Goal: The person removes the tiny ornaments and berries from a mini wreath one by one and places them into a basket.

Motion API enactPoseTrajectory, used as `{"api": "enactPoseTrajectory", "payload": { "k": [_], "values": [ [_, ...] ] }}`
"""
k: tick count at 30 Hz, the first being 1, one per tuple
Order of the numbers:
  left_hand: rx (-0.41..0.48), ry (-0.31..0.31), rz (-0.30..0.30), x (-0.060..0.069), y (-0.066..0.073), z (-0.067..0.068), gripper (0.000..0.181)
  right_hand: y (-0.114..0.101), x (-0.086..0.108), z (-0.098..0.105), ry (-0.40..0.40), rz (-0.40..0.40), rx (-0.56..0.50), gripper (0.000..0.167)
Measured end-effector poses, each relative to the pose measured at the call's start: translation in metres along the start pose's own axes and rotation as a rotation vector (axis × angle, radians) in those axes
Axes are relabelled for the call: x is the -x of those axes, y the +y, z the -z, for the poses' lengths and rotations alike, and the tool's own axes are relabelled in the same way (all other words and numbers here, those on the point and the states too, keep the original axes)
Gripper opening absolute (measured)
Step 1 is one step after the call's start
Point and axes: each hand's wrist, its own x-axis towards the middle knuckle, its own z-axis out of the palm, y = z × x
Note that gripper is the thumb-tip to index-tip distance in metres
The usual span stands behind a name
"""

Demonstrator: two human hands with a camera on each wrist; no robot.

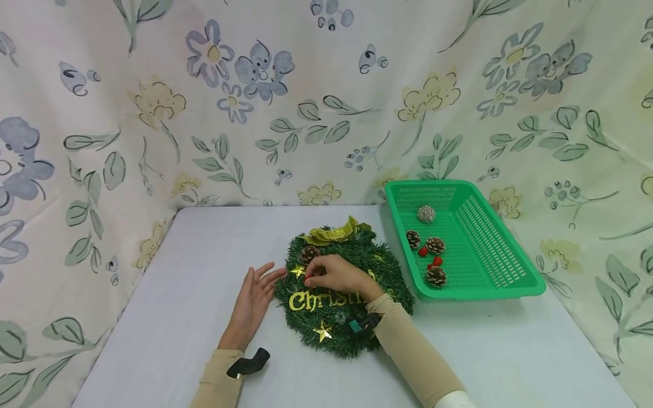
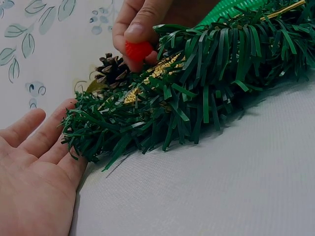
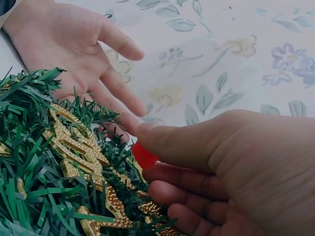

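Note:
A green tinsel wreath (image 1: 393,266) lies on the white table, with gold "Christmas" lettering (image 1: 304,300), gold stars (image 1: 322,331), a gold bow (image 1: 331,233) and a pine cone (image 1: 309,254) on it. Between thumb and fingers, my right hand (image 1: 339,273) pinches a small red berry (image 2: 139,50) above the upper left of the wreath, close to the pine cone and a star. My left hand (image 1: 255,297) is palm up with fingers extended, its fingertips at the wreath's left edge. In the right wrist view, the thumb covers part of the berry (image 3: 144,156).
A green plastic basket (image 1: 502,249) stands right of the wreath. Inside are several pine cones (image 1: 436,245), one of them whitish (image 1: 425,214), and a few red berries (image 1: 437,261). Floral cloth (image 1: 316,164) hangs behind the table (image 1: 204,255).

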Motion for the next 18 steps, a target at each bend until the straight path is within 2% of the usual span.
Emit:
{"api": "enactPoseTrajectory", "payload": {
  "k": [12, 18],
  "values": [
    [-0.003, 0.000, 0.008, -0.0006, -0.0002, 0.0005, 0.075, -0.0016, 0.0031, 0.0036, -0.016, 0.011, 0.008, 0.014],
    [-0.019, -0.011, 0.001, -0.0005, 0.0012, 0.0014, 0.076, -0.0022, 0.0037, 0.0072, 0.012, -0.009, -0.007, 0.017]
  ]
}}
